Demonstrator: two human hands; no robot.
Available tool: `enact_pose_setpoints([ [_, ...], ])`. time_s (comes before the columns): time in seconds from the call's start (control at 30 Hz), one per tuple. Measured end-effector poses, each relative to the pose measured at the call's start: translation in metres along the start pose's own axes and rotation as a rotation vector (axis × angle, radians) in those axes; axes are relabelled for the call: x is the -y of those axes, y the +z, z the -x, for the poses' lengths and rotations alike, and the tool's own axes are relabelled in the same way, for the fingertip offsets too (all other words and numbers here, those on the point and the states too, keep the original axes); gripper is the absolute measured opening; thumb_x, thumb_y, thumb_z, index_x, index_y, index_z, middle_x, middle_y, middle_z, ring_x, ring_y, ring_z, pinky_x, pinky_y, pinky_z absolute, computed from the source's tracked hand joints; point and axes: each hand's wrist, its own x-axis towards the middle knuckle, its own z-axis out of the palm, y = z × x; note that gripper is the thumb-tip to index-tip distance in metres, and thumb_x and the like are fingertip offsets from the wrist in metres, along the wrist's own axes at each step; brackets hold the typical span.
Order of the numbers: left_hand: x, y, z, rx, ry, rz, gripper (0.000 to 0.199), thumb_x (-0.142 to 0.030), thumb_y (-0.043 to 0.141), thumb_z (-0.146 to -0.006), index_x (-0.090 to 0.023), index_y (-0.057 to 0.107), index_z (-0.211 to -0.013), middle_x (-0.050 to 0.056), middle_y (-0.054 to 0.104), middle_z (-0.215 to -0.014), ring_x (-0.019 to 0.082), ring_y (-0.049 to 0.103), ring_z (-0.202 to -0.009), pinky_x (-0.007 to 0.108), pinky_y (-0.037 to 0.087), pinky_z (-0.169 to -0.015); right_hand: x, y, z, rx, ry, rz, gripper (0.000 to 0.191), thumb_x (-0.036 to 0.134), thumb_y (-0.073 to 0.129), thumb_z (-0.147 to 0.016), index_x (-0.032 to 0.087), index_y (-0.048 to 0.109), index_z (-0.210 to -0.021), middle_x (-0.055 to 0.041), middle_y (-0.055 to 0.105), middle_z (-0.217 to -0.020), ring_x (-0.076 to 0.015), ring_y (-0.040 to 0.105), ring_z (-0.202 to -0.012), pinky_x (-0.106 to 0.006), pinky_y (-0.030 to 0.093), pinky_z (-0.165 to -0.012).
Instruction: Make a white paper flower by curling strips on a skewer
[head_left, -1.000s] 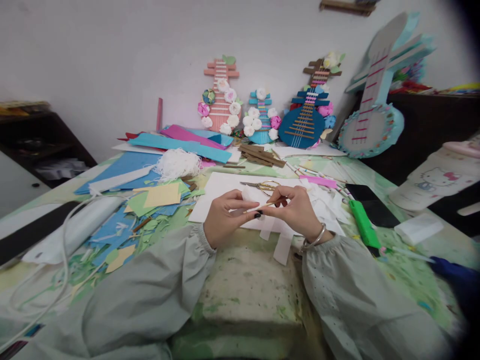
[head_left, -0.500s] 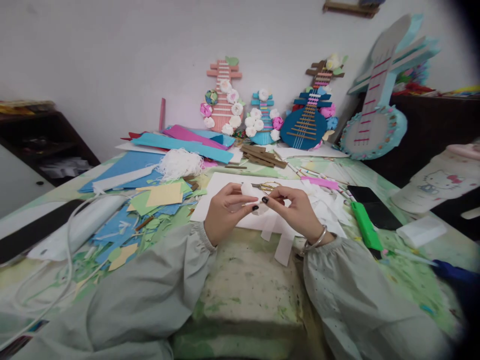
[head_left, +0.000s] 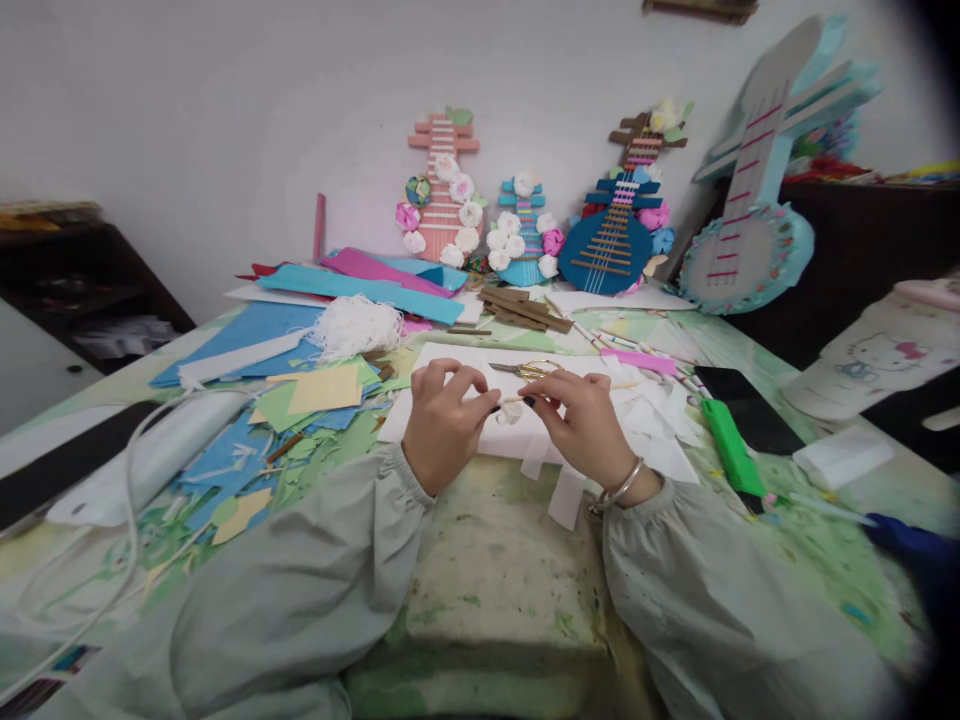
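Observation:
Between my two hands runs a thin pale stick (head_left: 517, 399), with a small curled piece of white paper (head_left: 510, 413) at it. My left hand (head_left: 444, 420) is closed, its thumb and fingertips pinching at the left end. From the other side my right hand (head_left: 583, 422) pinches the stick between thumb and fingers. Whether the paper is wrapped round the stick or only touches it, I cannot tell. Just behind the hands, gold-handled scissors (head_left: 525, 370) lie on a white sheet (head_left: 431, 365). White paper strips (head_left: 566, 498) hang over the sheet's near edge.
Paper scraps (head_left: 300, 470), white string (head_left: 358, 327) and a white cable (head_left: 133, 500) cover the left side. At the back stand decorated model lutes (head_left: 611, 248). On the right are a green tool (head_left: 731, 450), a black phone (head_left: 746, 410) and a white cup (head_left: 874, 355).
The white paper has dropped lower and looks smaller, beneath the stick. My left fingers have curled in more. The scissors show more fully, and the view has shifted slightly.

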Motion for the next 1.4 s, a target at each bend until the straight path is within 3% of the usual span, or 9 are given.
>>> enact_pose_setpoints([
  [0.33, -0.001, 0.002, 0.0, -0.016, 0.092, -0.065, 0.02, -0.018, 0.049, -0.087, -0.02, 0.066, -0.096, 0.008, 0.067, -0.085, 0.024, 0.047, -0.09, 0.04, 0.03, -0.072, 0.005, 0.003, 0.004, -0.089, -0.101, 0.084, 0.017, 0.018, 0.049, -0.087, 0.021, 0.065, -0.083, -0.0027, 0.067, -0.083, -0.0163, 0.056, -0.08, -0.034, 0.021, -0.074],
  [0.73, -0.003, 0.001, -0.003, 0.031, -0.06, 0.036, 0.017, -0.014, 0.048, -0.085, -0.016, 0.06, -0.073, 0.008, 0.057, -0.073, 0.022, 0.043, -0.08, 0.038, 0.031, -0.07, 0.012, 0.006, 0.006, -0.148, -0.18, 0.177, 0.021, 0.023, 0.045, -0.091, 0.021, 0.065, -0.086, -0.003, 0.065, -0.084, -0.0164, 0.055, -0.084, -0.035, 0.022, -0.077],
  [1.13, -0.002, 0.003, -0.001, 0.079, -0.053, -0.08, 0.013, -0.014, 0.052, -0.082, -0.016, 0.058, -0.07, 0.008, 0.057, -0.074, 0.024, 0.043, -0.08, 0.039, 0.027, -0.067, 0.01, 0.008, 0.008, -0.081, -0.183, 0.249, 0.019, 0.026, 0.047, -0.09, 0.019, 0.064, -0.087, -0.0046, 0.065, -0.082, -0.018, 0.054, -0.082, -0.036, 0.022, -0.077],
  [1.3, -0.001, 0.003, -0.001, -0.013, -0.026, -0.017, 0.012, -0.022, 0.052, -0.086, -0.019, 0.064, -0.085, 0.006, 0.061, -0.073, 0.023, 0.046, -0.083, 0.039, 0.029, -0.072, 0.004, 0.007, 0.005, -0.033, -0.104, 0.216, 0.021, 0.025, 0.048, -0.09, 0.018, 0.064, -0.079, -0.0027, 0.065, -0.076, -0.0155, 0.054, -0.075, -0.034, 0.021, -0.071],
  [1.4, -0.001, 0.003, -0.002, -0.061, -0.018, -0.029, 0.014, -0.025, 0.053, -0.086, -0.018, 0.063, -0.08, 0.006, 0.062, -0.071, 0.023, 0.046, -0.083, 0.039, 0.029, -0.074, 0.002, 0.008, 0.005, -0.032, -0.074, 0.178, 0.021, 0.025, 0.048, -0.09, 0.018, 0.064, -0.079, -0.002, 0.065, -0.075, -0.015, 0.054, -0.074, -0.033, 0.02, -0.07],
])
